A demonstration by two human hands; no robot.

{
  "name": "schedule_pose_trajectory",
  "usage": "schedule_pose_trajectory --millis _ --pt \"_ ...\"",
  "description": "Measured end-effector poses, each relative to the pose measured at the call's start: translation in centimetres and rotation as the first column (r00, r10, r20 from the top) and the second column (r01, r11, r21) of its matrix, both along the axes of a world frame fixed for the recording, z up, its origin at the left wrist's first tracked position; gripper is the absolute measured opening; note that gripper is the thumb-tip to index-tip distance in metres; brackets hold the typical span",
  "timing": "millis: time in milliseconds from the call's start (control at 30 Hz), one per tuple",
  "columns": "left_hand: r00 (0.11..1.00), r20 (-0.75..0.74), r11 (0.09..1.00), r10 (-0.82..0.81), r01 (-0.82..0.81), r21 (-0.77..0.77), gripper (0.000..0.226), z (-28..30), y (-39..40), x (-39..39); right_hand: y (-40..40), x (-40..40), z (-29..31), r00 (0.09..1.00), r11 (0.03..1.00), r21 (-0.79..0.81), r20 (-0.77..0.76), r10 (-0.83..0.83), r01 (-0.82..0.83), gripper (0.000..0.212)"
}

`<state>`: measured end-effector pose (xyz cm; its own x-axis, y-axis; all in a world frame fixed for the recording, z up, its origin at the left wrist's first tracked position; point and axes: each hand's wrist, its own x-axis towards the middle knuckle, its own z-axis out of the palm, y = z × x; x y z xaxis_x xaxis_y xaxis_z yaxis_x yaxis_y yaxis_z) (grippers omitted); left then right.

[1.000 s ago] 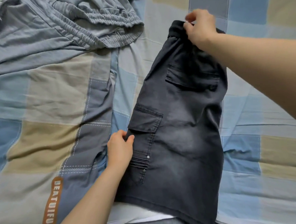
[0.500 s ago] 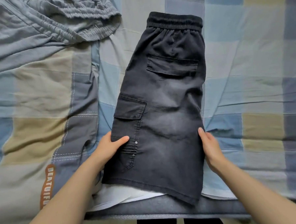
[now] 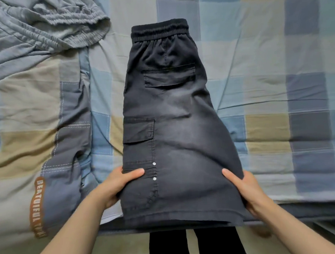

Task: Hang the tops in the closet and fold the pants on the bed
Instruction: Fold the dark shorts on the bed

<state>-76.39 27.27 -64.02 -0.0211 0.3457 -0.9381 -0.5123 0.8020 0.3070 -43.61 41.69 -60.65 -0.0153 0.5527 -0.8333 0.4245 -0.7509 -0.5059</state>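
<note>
Left hand [image 3: 115, 185] grips left side of dark shorts [image 3: 172, 126] near hem, thumb on top. Right hand [image 3: 245, 188] grips right side same way. Shorts lie flat on checked bed [image 3: 277, 82], waistband far. Grey pants [image 3: 47, 26] bunched top left.

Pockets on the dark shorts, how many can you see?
2 on the dark shorts: a back pocket below the waistband, and a cargo pocket at the left edge. Others may be hidden underneath.
</note>
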Motion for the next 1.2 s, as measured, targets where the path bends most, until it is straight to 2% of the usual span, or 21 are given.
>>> schedule_pose_trajectory --millis 67,133,167,200,233,267,300,333,400,467,533,600,633,733,800,833,900,967,1033,1100,1200 --pt "0.997 -0.037 0.995 -0.073 0.07 -0.072 0.047 -0.4 -1.0 2.5 0.2 2.1 -0.1 0.991 0.995 0.024 0.091 0.095 -0.098 0.012" --pt "0.949 -0.212 0.951 -0.234 0.178 -0.253 0.042 -0.8 -1.9 4.7 0.1 4.4 -1.0 0.893 0.922 -0.095 0.229 0.387 -0.375 0.01" --pt "0.861 -0.338 0.896 -0.38 0.252 -0.365 0.044 -0.9 -2.3 5.6 0.2 5.7 -1.7 0.74 0.787 -0.254 0.27 0.616 -0.563 0.015" --pt "0.699 -0.481 0.831 -0.529 0.313 -0.46 0.048 -0.9 -2.5 6.3 0.6 6.8 -2.5 0.493 0.571 -0.407 0.287 0.821 -0.713 0.021" --pt "0.536 -0.59 0.791 -0.604 0.313 -0.525 0.053 -0.8 -2.5 7.0 1.4 7.4 -3.0 0.278 0.4 -0.485 0.305 0.911 -0.777 0.023" --pt "0.42 -0.679 0.797 -0.602 0.283 -0.533 0.058 -0.3 -2.1 7.7 2.3 7.5 -3.4 0.221 0.383 -0.476 0.361 0.906 -0.792 0.019" --pt "0.354 -0.759 0.837 -0.546 0.266 -0.478 0.06 0.2 -1.2 8.4 3.5 7.2 -3.7 0.284 0.469 -0.403 0.438 0.853 -0.786 0.01" --pt "0.317 -0.822 0.873 -0.472 0.298 -0.386 0.059 0.6 0.1 9.4 5.0 6.7 -4.1 0.412 0.601 -0.279 0.514 0.752 -0.749 0.009" --pt "0.363 -0.853 0.873 -0.375 0.448 -0.193 0.052 0.9 3.1 11.2 8.4 4.8 -4.6 0.639 0.77 -0.028 0.538 0.55 -0.638 0.015" --pt "0.474 -0.799 0.807 -0.369 0.59 -0.023 0.044 0.8 6.5 13.0 11.6 2.5 -5.0 0.826 0.881 0.063 0.384 0.412 -0.469 0.017" --pt "0.54 -0.745 0.724 -0.392 0.68 0.112 0.042 0.2 10.2 14.8 13.8 0.2 -5.3 0.944 0.958 0.023 0.179 0.277 -0.286 0.022" --pt "0.589 -0.703 0.697 -0.398 0.693 0.186 0.043 -0.6 13.8 16.9 15.3 -1.8 -5.6 0.971 0.971 -0.084 0.064 0.23 -0.224 0.031" --pt "0.636 -0.663 0.721 -0.394 0.662 0.206 0.043 -1.2 15.4 18.0 15.7 -2.5 -5.8 0.966 0.959 -0.139 0.041 0.254 -0.247 0.039" --pt "0.833 -0.441 0.877 -0.335 0.446 0.177 0.051 -2.5 18.6 19.8 15.9 -3.2 -6.2 0.939 0.894 -0.29 -0.055 0.34 -0.34 0.056" --pt "0.907 -0.325 0.935 -0.268 0.326 0.139 0.052 -2.9 18.8 20.0 15.3 -3.1 -6.0 0.908 0.839 -0.35 -0.116 0.403 -0.417 0.059" --pt "0.935 -0.274 0.953 -0.227 0.272 0.136 0.05 -2.9 18.5 19.8 14.7 -3.0 -5.8 0.877 0.822 -0.309 -0.119 0.466 -0.478 0.056" --pt "0.974 -0.182 0.981 -0.131 0.155 0.119 0.043 -2.7 18.0 19.4 13.6 -2.6 -5.4 0.789 0.785 -0.086 -0.107 0.605 -0.613 0.045" --pt "0.987 -0.147 0.995 -0.067 0.077 0.069 0.04 -2.8 17.5 18.9 11.9 -1.8 -4.9 0.656 0.665 0.126 -0.105 0.747 -0.736 0.034" --pt "0.982 -0.182 0.997 -0.039 0.049 0.053 0.032 -3.0 16.8 18.3 10.2 -0.6 -4.5 0.481 0.478 0.211 -0.04 0.876 -0.853 0.029" --pt "0.98 -0.199 0.997 -0.027 0.039 0.059 0.023 -3.1 15.8 17.7 9.0 0.6 -4.1 0.24 0.207 0.287 0.086 0.967 -0.935 0.042" --pt "0.956 -0.27 0.993 -0.116 0.121 0.001 0.009 -3.1 14.3 16.4 8.3 0.9 -3.6 -0.202 -0.33 0.342 0.36 0.911 -0.88 0.065"
